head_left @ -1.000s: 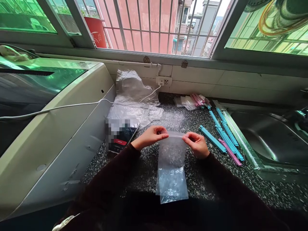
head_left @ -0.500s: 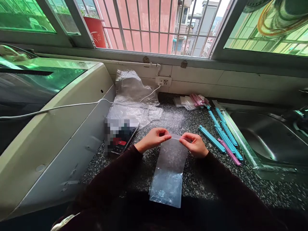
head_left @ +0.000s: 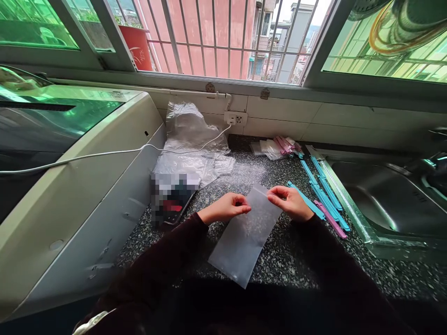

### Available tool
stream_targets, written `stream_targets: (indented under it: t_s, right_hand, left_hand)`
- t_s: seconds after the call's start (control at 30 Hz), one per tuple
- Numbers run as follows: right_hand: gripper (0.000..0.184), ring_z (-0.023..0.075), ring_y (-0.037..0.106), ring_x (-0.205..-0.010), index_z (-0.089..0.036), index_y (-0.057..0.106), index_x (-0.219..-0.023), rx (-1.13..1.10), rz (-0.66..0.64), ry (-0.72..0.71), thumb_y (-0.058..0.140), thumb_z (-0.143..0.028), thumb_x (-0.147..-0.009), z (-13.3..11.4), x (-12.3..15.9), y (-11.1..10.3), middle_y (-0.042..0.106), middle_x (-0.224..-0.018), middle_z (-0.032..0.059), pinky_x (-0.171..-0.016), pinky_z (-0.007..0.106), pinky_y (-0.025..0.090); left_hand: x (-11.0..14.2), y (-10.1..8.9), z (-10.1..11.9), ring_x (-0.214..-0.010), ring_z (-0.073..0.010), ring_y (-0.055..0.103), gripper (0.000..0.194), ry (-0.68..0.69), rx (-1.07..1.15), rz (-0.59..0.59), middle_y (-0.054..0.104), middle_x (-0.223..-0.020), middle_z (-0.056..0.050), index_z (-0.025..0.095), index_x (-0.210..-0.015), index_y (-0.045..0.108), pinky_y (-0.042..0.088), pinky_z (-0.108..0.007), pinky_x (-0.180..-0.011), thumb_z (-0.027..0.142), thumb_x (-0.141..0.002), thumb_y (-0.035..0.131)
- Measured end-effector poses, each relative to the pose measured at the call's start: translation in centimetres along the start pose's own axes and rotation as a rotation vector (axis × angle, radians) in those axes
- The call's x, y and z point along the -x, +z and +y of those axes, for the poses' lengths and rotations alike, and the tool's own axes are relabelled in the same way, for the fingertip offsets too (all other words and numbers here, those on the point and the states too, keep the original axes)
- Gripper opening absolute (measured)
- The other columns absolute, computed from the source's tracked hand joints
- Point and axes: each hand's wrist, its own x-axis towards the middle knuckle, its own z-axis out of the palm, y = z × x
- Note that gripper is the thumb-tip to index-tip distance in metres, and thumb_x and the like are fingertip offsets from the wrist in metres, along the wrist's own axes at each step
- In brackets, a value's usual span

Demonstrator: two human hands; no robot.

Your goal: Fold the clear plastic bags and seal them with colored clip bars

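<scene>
A clear, flat zip-lock plastic bag (head_left: 246,246) hangs tilted in front of me, its top edge up near my hands and its bottom end slanting to the lower left. My right hand (head_left: 291,203) pinches it at the upper right corner between thumb and fingers. At the bag's left edge, a little below the top, my left hand (head_left: 228,208) has thumb and forefinger closed on the plastic. The bag looks empty. Right of my right hand lie several blue plastic strips (head_left: 319,188) and a pink strip (head_left: 331,219).
A smartphone (head_left: 181,200), partly blurred, lies left of my left hand beside a heap of clear bags (head_left: 195,139). Small packets with pink strips (head_left: 279,146) lie at the back. A large pale appliance (head_left: 104,167) flanks the left, a steel sink (head_left: 377,195) the right. A white cable (head_left: 104,152) crosses to the wall socket.
The bag has turned, its bottom swinging left and its top edge now slanted. My left hand has shifted from the top edge to lower on the left side; my right hand moved slightly right.
</scene>
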Motion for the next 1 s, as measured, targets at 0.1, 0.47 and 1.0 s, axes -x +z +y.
stream_targets:
  t_s: [0.1,0.47,1.0]
  right_hand:
    - [0.029,0.0108,0.045,-0.055,-0.015,0.057,-0.063,-0.009,0.017,0.003,0.057,-0.044,-0.071,-0.1,0.1,-0.1,0.053,-0.059,0.0005,-0.05,0.023,0.037]
    - [0.033,0.0098,0.043,-0.053,-0.015,0.056,-0.06,-0.092,0.196,0.042,0.063,-0.048,-0.065,1.6,-0.3,-1.9,0.051,-0.058,-0.0006,-0.048,0.023,0.034]
    - [0.036,0.0107,0.046,-0.054,-0.016,0.057,-0.064,-0.135,0.018,0.044,0.062,-0.051,-0.066,0.6,0.1,1.8,0.054,-0.059,-0.0003,-0.052,0.024,0.039]
  left_hand:
    - [0.1,0.1,0.0,-0.058,-0.0096,0.042,0.033,-0.013,-0.005,-0.026,0.05,-0.06,0.003,0.013,-0.066,0.056,0.031,-0.02,-0.054,0.045,-0.07,0.058]
    - [0.7,-0.4,0.3,-0.05,-0.0086,0.041,0.036,-0.193,-0.136,-0.405,0.049,-0.05,0.003,0.012,-0.055,0.062,0.028,-0.02,-0.047,0.046,-0.068,0.063]
    - [0.0,-0.1,-0.5,-0.054,-0.0085,0.042,0.032,-0.088,0.038,-0.069,0.057,-0.058,0.0,0.009,-0.071,0.067,0.03,-0.02,-0.051,0.04,-0.07,0.061]
